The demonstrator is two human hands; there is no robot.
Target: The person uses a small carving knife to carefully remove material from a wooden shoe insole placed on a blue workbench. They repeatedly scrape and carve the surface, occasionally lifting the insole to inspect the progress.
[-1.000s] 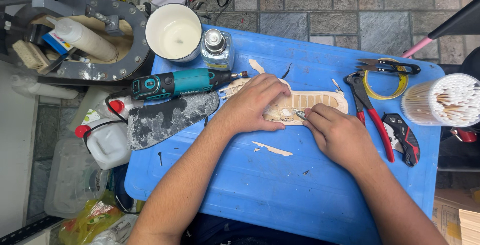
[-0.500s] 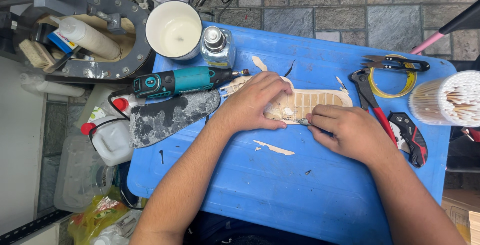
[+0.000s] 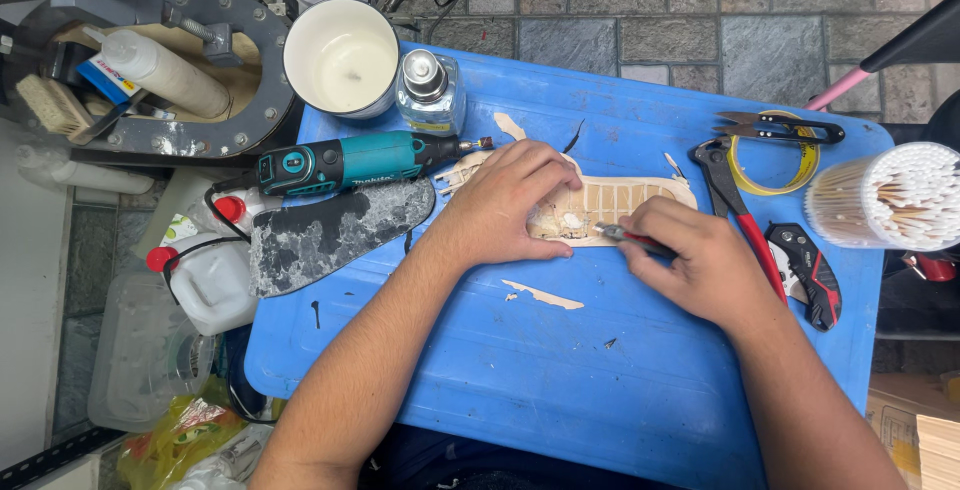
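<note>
One pale, cream-coloured shoe sole (image 3: 610,205) is laid flat near the middle of the blue tabletop (image 3: 560,380), its upper face marked by a grid of shallow ribs and a rough, whitish patch close to the left hand. The left hand (image 3: 505,205) is spread palm-down over the sole's left end, fingers slightly bent and pressed onto it, so that end is hidden. The right hand (image 3: 695,265) is curled closed around a small red-handled knife (image 3: 625,238), whose metal tip is set against the sole's near edge. A thin pale sliver (image 3: 543,295) is seen on the tabletop just below the sole. To the left, a teal rotary tool (image 3: 350,162) and a mottled dark sole piece (image 3: 335,233) are lying side by side. Behind them a white cup (image 3: 342,55) and a small clear bottle (image 3: 430,90) are standing. To the right, red-handled pliers (image 3: 740,220), a folding knife (image 3: 810,275), black snips (image 3: 775,128) over a yellow tape roll (image 3: 772,165), and a tub of cotton swabs (image 3: 890,195) are found. Compared with half a second earlier, the sole and the left hand are unchanged in place, while the right hand has been kept at the near edge, shifted only slightly, with the tool's tip at about the same spot.
</note>
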